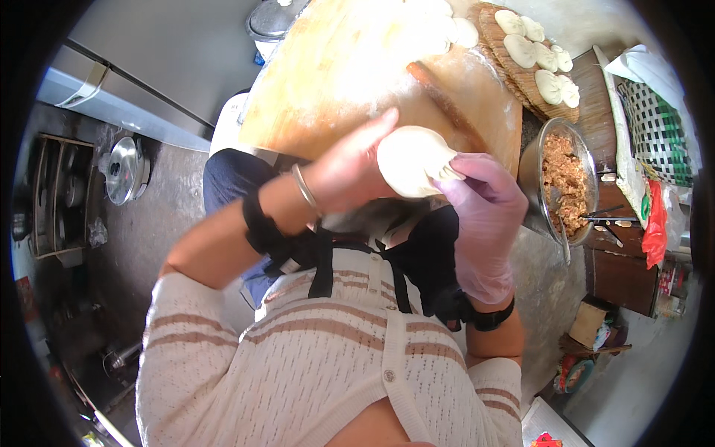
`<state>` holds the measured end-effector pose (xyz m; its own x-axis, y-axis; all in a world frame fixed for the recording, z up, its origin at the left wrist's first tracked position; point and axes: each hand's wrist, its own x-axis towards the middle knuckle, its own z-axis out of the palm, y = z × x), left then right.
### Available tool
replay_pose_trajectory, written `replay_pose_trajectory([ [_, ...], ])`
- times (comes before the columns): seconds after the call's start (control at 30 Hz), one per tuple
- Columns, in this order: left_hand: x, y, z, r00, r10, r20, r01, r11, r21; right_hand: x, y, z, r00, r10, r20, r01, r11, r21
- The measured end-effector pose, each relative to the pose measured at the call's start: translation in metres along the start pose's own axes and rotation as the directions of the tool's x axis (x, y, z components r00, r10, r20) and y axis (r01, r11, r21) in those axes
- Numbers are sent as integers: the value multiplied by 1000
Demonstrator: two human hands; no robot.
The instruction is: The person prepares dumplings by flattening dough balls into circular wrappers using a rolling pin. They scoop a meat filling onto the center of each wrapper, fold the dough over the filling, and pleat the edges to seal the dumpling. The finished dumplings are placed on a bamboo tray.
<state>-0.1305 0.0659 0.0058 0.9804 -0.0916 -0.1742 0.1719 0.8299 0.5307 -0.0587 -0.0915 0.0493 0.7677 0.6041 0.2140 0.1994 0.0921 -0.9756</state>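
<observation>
A round of pale dough (410, 159), pleated along its right edge, is held up in front of me over the near edge of the floured wooden board (313, 95). My left hand (357, 162), bare and slightly blurred, supports its left side, with the thumb pointing up. In a thin translucent glove, my right hand (480, 201) pinches the gathered folds between thumb and fingers. Behind the dough, a rolling pin (447, 103) lies slanted on the board. What the dough holds inside cannot be seen.
Right of the board stands a metal bowl (525, 176) of minced filling (564, 173) with a spoon (564, 240) and chopsticks (611, 218). Shaped buns (520, 51) sit on a woven tray (497, 61) at the upper right. More dough pieces (463, 32) lie on the board's far side.
</observation>
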Motion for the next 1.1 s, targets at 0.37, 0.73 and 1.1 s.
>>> replay_pose_trajectory([
  [0.37, 23, -43, -16, 901, 298, -316, -344, 933, -102, 7, 20, -20, 786, -333, 520, 615, 505, -606],
  [0.73, 5, 7, 25, 937, 343, -70, -283, 860, 425, 8, 17, -9, 905, 411, 116, -424, 838, 344],
  [1.1, 20, -3, -4, 942, -151, -301, 227, 945, 236, 21, 12, -18, 731, -407, 548, 678, 532, -508],
])
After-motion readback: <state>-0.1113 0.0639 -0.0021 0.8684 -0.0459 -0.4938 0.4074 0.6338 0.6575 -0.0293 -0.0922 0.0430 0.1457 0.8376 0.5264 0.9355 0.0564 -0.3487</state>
